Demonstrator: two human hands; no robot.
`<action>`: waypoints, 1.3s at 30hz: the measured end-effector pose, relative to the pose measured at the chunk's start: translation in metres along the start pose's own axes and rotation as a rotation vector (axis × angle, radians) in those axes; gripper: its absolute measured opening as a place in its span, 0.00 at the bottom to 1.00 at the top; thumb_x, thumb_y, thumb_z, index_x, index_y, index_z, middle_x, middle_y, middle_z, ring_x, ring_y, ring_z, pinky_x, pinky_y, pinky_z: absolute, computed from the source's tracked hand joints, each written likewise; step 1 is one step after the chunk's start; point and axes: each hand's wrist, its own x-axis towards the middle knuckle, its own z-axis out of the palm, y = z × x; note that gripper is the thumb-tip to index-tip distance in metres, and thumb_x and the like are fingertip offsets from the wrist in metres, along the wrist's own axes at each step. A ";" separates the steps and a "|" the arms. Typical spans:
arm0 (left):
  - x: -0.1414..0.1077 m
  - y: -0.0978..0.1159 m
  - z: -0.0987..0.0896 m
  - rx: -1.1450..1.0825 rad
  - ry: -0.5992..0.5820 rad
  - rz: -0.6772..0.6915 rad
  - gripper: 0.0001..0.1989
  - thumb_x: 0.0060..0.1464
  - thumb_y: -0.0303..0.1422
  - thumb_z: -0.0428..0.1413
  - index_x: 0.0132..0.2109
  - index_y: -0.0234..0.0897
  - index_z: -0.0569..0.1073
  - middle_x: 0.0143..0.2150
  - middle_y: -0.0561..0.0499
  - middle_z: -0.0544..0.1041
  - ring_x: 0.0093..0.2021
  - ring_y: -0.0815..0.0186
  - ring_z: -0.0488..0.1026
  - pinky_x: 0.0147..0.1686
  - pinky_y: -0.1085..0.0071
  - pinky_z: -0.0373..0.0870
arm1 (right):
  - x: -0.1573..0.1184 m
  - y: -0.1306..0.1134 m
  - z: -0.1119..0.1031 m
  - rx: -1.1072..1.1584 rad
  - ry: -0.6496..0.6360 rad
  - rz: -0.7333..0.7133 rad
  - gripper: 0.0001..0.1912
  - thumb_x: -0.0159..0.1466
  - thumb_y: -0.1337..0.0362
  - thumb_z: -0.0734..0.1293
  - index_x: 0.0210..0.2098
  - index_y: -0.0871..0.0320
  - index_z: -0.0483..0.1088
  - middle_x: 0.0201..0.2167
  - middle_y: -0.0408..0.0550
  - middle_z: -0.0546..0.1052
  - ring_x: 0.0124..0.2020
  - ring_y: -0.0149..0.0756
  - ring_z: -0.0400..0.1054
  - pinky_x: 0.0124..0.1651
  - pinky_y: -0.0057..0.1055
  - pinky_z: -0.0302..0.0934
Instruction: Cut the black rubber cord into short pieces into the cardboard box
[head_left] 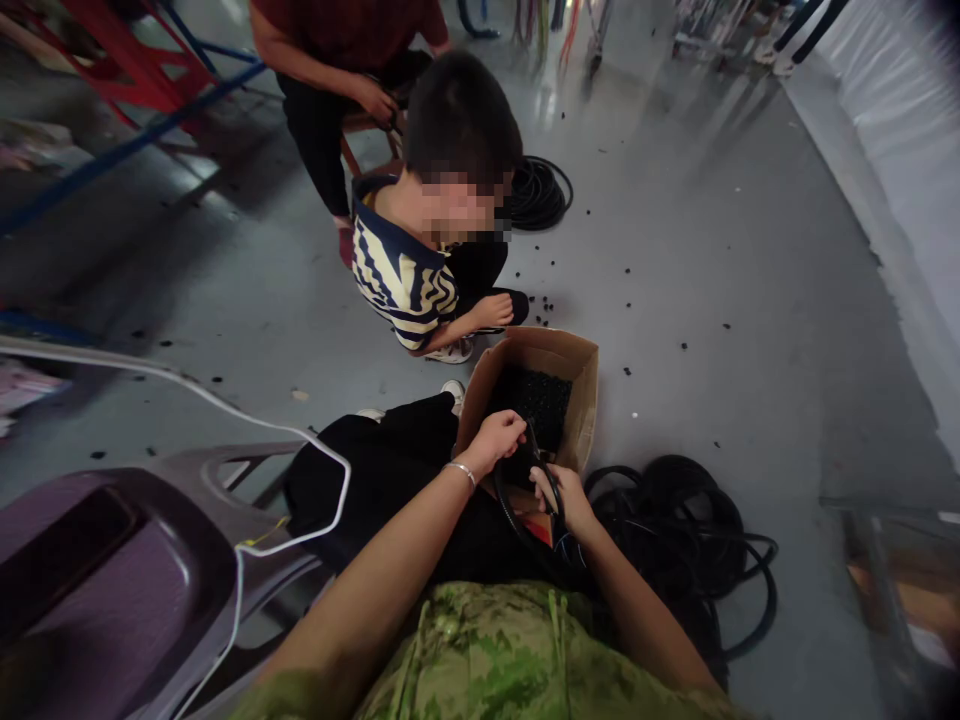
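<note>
Above an open cardboard box, my left hand pinches the end of a thin black tube, which curves down toward my lap. My right hand is closed around what look like black-handled scissors. Their blades point up toward my left fingertips, close to the tube's end. Inside the box lies a heap of small black pieces. The exact contact between blades and tube is too small to make out.
Coiled black tubing lies on the floor to my right, another coil farther off. A person in a striped shirt crouches beyond the box; another sits behind. A purple chair with a white cable stands left.
</note>
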 end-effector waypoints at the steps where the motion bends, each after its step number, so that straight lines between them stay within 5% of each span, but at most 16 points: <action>1: 0.001 -0.001 0.000 0.005 0.000 -0.007 0.09 0.59 0.25 0.50 0.29 0.34 0.66 0.21 0.57 0.68 0.13 0.79 0.57 0.14 0.79 0.49 | 0.000 0.001 0.001 -0.027 0.010 0.001 0.27 0.60 0.40 0.62 0.24 0.59 0.66 0.15 0.41 0.69 0.13 0.27 0.64 0.18 0.22 0.56; 17: 0.002 -0.008 0.001 -0.100 -0.080 -0.257 0.10 0.61 0.25 0.49 0.30 0.33 0.66 0.21 0.55 0.70 0.15 0.75 0.64 0.20 0.77 0.63 | -0.006 0.021 0.019 -0.156 0.204 -0.019 0.29 0.62 0.39 0.58 0.18 0.56 0.63 0.11 0.43 0.65 0.15 0.32 0.61 0.20 0.26 0.54; 26: 0.012 -0.025 0.001 0.561 0.001 0.048 0.05 0.59 0.29 0.51 0.35 0.36 0.70 0.22 0.57 0.70 0.18 0.74 0.66 0.21 0.79 0.58 | -0.003 0.027 0.017 -0.061 0.169 0.050 0.29 0.60 0.38 0.60 0.21 0.59 0.69 0.13 0.43 0.68 0.15 0.31 0.63 0.21 0.26 0.56; 32: 0.016 -0.026 0.003 0.565 -0.091 0.101 0.06 0.60 0.29 0.49 0.38 0.36 0.71 0.24 0.57 0.71 0.18 0.75 0.64 0.21 0.79 0.58 | 0.006 0.030 0.010 0.199 0.104 0.131 0.31 0.56 0.35 0.63 0.27 0.61 0.70 0.15 0.43 0.70 0.14 0.28 0.63 0.17 0.23 0.54; 39: 0.022 -0.026 0.009 0.639 -0.063 0.056 0.07 0.61 0.31 0.49 0.40 0.36 0.71 0.26 0.55 0.73 0.18 0.74 0.65 0.20 0.78 0.57 | 0.007 0.034 0.022 0.178 0.198 0.165 0.32 0.56 0.35 0.63 0.24 0.61 0.70 0.13 0.43 0.67 0.13 0.29 0.61 0.16 0.24 0.54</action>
